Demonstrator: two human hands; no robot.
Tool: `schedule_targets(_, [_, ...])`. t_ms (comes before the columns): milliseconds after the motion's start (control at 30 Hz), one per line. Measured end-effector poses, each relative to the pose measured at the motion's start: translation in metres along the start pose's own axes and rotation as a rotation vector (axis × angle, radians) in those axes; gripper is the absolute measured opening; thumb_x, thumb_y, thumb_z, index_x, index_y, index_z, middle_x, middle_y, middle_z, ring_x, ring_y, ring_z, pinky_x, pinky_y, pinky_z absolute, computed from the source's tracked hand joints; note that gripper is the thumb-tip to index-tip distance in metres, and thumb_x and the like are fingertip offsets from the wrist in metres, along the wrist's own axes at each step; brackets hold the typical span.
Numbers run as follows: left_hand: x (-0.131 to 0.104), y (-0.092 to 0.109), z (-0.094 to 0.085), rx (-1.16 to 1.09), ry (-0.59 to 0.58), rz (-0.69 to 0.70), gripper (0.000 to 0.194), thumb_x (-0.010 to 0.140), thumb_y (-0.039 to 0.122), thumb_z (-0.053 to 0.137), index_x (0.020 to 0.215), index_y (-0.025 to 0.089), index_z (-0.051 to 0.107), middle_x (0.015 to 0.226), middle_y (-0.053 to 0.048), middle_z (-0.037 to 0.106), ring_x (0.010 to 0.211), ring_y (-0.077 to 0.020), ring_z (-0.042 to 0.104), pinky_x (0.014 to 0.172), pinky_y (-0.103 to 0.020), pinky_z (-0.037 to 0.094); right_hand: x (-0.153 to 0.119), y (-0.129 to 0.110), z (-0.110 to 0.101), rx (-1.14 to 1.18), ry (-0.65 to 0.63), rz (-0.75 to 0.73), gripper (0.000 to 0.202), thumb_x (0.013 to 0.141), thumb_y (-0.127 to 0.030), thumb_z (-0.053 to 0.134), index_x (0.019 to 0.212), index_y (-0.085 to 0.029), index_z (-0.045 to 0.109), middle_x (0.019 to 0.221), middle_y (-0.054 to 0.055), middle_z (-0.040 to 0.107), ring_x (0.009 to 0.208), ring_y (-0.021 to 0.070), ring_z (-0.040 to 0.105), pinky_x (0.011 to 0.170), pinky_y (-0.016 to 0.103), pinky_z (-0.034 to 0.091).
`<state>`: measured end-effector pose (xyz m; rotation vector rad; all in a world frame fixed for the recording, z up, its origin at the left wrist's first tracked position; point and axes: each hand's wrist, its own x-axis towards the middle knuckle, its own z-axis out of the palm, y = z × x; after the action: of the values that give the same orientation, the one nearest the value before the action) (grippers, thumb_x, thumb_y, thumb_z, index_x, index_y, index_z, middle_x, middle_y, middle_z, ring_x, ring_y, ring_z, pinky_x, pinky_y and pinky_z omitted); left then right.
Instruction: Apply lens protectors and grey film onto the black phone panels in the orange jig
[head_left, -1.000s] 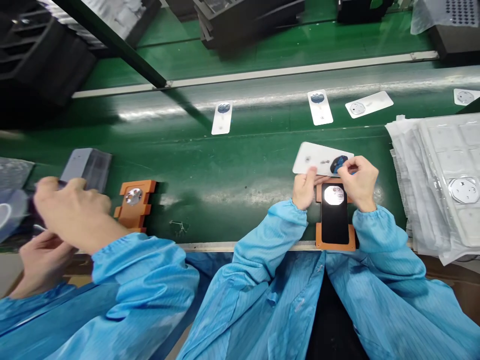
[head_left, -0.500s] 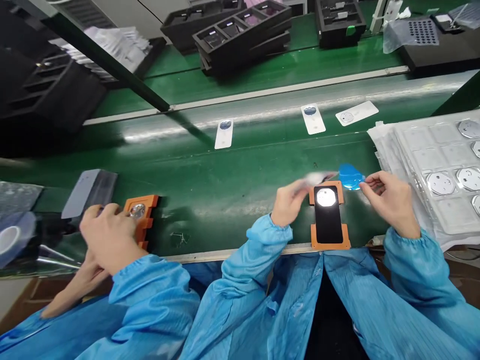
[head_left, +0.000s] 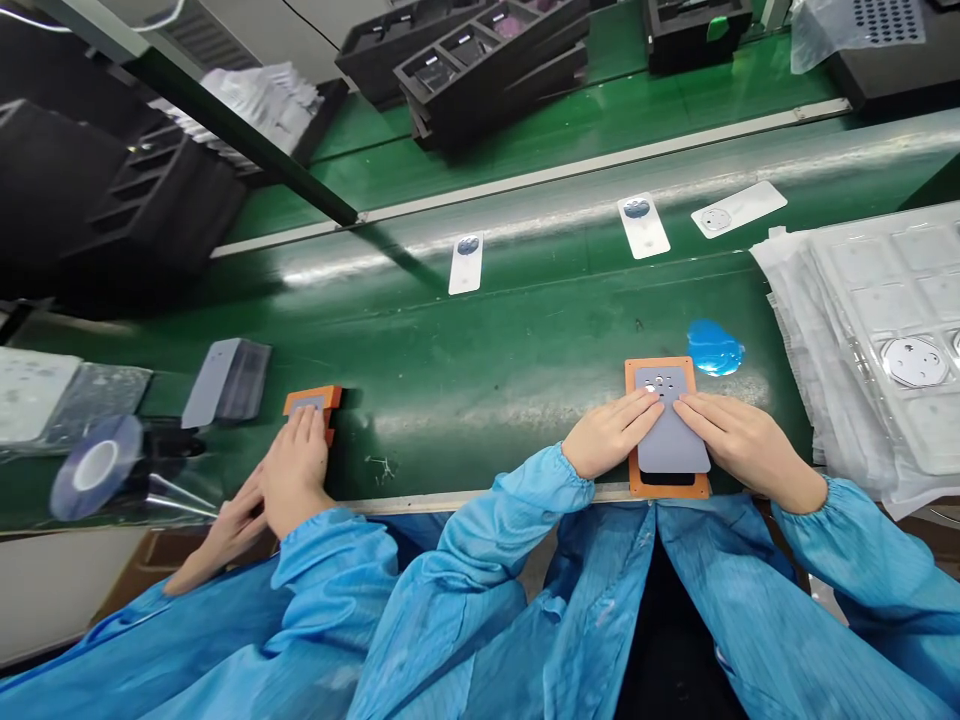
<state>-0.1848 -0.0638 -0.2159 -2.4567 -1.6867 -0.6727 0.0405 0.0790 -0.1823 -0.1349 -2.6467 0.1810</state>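
A grey phone back cover (head_left: 673, 450) with camera holes near its top lies over an orange fixture (head_left: 631, 372). Black shows beneath its lower edge. From the left, my left hand (head_left: 611, 432) has its fingers together on the cover, fingertips just below the camera holes. My right hand (head_left: 742, 440) holds the cover from the right in the same way, the two sets of fingertips nearly meeting. My thumbs are mostly hidden. A crumpled blue film (head_left: 714, 348) lies on the green surface beyond my right hand.
At left, a co-worker's hands (head_left: 296, 465) are over another orange fixture (head_left: 330, 397), near grey covers (head_left: 217, 380) and a tape roll (head_left: 96, 467). White cards (head_left: 466, 263) lie ahead. Clear trays (head_left: 862, 300) stand at right, black trays (head_left: 487, 90) at the back.
The grey cover now lies over the black panel in the fixture, and both my hands have come together on it. The blue film has left my right hand and lies on the surface.
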Motion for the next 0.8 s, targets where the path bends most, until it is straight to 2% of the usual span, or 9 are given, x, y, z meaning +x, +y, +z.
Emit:
schedule_targets(133, [0.003,-0.001,-0.001,0.069,-0.160,-0.109,0.040,0.104,0.013,0.042,0.139,0.009,0.060,0.141,-0.020,0.067,0.140,-0.0295,0.062,0.114,-0.046,0.057,0.003,0.003,0.004,-0.065,-0.092,-0.027,0.036,0.100,-0.007,0.050,0.130,-0.013,0.069,0.128,0.016,0.075,0.115,0.0273,0.074,0.100,0.044,0.062])
schedule_targets(267, [0.009,0.003,-0.007,0.136,-0.276,-0.148,0.040,0.100,0.016,0.049,0.137,0.008,0.063,0.151,-0.022,0.060,0.146,-0.0350,0.055,0.118,-0.052,0.051,0.004,0.002,0.013,-0.109,-0.172,0.002,0.042,0.100,-0.006,0.044,0.136,-0.008,0.064,0.140,0.019,0.068,0.128,0.0320,0.067,0.105,0.047,0.058])
schedule_targets(333, [0.011,0.007,-0.008,0.163,-0.285,-0.152,0.040,0.100,0.018,0.050,0.137,0.009,0.063,0.153,-0.023,0.057,0.148,-0.0359,0.052,0.119,-0.053,0.049,0.003,0.000,0.016,-0.129,-0.176,0.014,0.044,0.099,-0.004,0.043,0.139,-0.005,0.061,0.142,0.021,0.066,0.131,0.0335,0.065,0.108,0.049,0.055])
schedule_targets(500, [0.009,0.017,-0.009,0.213,-0.252,-0.136,0.038,0.100,0.017,0.048,0.133,0.007,0.064,0.151,-0.023,0.060,0.141,-0.0349,0.058,0.119,-0.052,0.048,0.002,-0.005,0.017,-0.139,-0.238,0.011,0.047,0.097,-0.006,0.046,0.143,-0.001,0.056,0.143,0.025,0.064,0.134,0.0366,0.061,0.113,0.052,0.051])
schedule_targets(700, [0.009,0.025,-0.012,0.236,-0.271,-0.139,0.039,0.101,0.018,0.046,0.134,0.005,0.061,0.153,-0.026,0.056,0.138,-0.0345,0.059,0.118,-0.051,0.049,0.000,-0.011,0.012,-0.164,-0.273,-0.025,0.051,0.098,-0.011,0.046,0.146,0.003,0.052,0.142,0.030,0.063,0.132,0.0391,0.061,0.112,0.054,0.051])
schedule_targets(800, [0.007,0.029,-0.013,0.236,-0.268,-0.139,0.038,0.101,0.016,0.044,0.133,0.006,0.062,0.151,-0.026,0.058,0.135,-0.0334,0.061,0.116,-0.050,0.050,-0.003,-0.016,0.010,-0.119,-0.277,0.008,0.056,0.097,-0.011,0.046,0.152,-0.001,0.048,0.146,0.027,0.061,0.134,0.0383,0.060,0.113,0.055,0.050])
